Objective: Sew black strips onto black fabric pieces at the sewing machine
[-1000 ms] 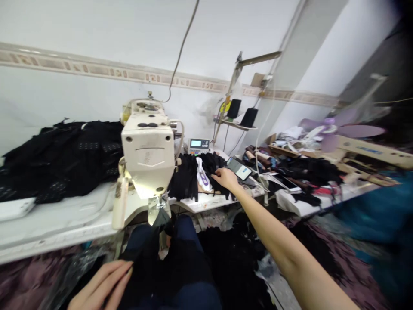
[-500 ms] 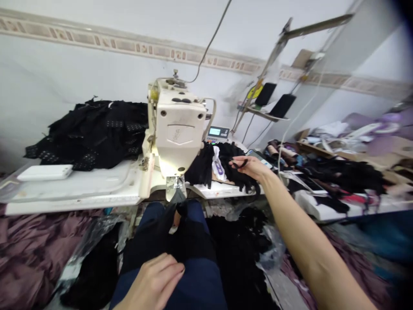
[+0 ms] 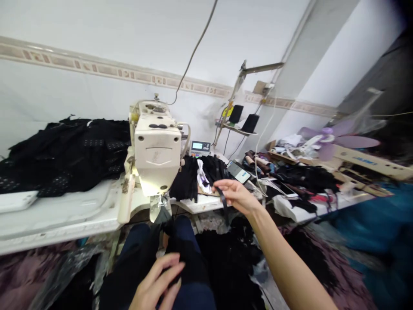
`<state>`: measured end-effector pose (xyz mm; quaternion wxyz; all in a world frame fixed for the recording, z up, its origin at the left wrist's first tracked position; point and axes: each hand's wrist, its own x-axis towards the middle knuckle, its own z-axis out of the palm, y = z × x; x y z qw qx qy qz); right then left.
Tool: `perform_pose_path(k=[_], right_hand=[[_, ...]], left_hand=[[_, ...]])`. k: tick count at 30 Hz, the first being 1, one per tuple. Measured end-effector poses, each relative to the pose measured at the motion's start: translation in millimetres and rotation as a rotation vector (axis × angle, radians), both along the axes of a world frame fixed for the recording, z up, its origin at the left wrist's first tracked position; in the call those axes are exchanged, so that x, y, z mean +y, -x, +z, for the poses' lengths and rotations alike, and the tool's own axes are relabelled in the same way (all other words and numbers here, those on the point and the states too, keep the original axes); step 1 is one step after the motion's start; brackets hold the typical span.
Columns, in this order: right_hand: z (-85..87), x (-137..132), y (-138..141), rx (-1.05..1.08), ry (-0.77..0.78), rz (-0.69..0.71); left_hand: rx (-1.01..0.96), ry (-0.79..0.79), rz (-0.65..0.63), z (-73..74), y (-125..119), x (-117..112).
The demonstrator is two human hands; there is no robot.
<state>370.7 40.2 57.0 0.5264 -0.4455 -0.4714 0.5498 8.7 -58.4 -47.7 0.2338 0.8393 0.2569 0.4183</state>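
Observation:
My right hand [image 3: 238, 196] pinches a narrow black fabric strip [image 3: 223, 201] that hangs down past the table's front edge. Just behind it, a pile of black strips [image 3: 183, 183] lies on the table beside the sewing machine [image 3: 157, 157]. Above my lap hovers my left hand [image 3: 158, 282], fingers apart and holding nothing. It is close to a black garment piece [image 3: 146, 254] draped over my legs. This cloth runs up to the machine's presser foot area [image 3: 160, 206], where its tip sits. Whether the needle is in the cloth cannot be made out.
Black garments [image 3: 69, 150] are heaped left of the machine, near a white box-like object [image 3: 17, 201]. A phone [image 3: 239, 171] lies right of the strips. Thread cones [image 3: 250, 123] stand on a rack behind. A purple fan [image 3: 327, 137] and clutter fill the right side.
My right hand has come away from the pile toward me, drawing out the black strip. My left hand's fingers have spread and moved slightly right. The view has turned right.

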Motion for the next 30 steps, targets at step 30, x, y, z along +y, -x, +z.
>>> perform_pose_path(k=[30], right_hand=[[-75.7, -72, 134, -0.24, 0.255, 0.492]], left_hand=[[0.328, -0.464, 0.534, 56.2, -2, 26]])
